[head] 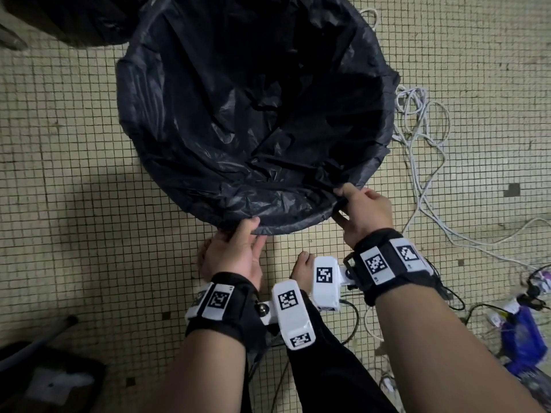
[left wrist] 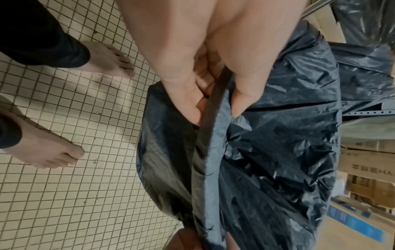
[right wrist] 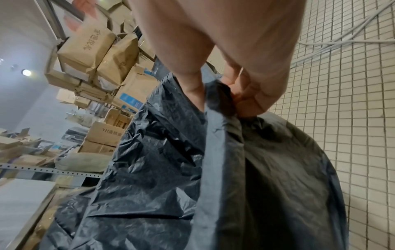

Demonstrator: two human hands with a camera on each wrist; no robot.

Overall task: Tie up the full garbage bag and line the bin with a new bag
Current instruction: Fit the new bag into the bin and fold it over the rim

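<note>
A black garbage bag point(head: 253, 120) lies spread wide over a round bin, whose own wall is hidden under the plastic. My left hand point(head: 238, 242) pinches the bag's folded-over edge at the near rim, thumb on top and fingers underneath point(left wrist: 192, 101). My right hand point(head: 362, 208) grips the same edge further right, fingers curled round the plastic point(right wrist: 252, 99). The bag point(left wrist: 278, 152) hangs loosely crumpled inside the opening point(right wrist: 160, 152). A second dark bag point(head: 68, 22) sits at the far left corner, partly out of frame.
Tangled white cables point(head: 423, 138) lie on the tiled floor right of the bin. More cables and a blue item point(head: 521, 332) sit at the lower right. My bare feet point(head: 304, 263) stand just behind the bin. Shelves with cardboard boxes point(right wrist: 96, 50) stand beyond.
</note>
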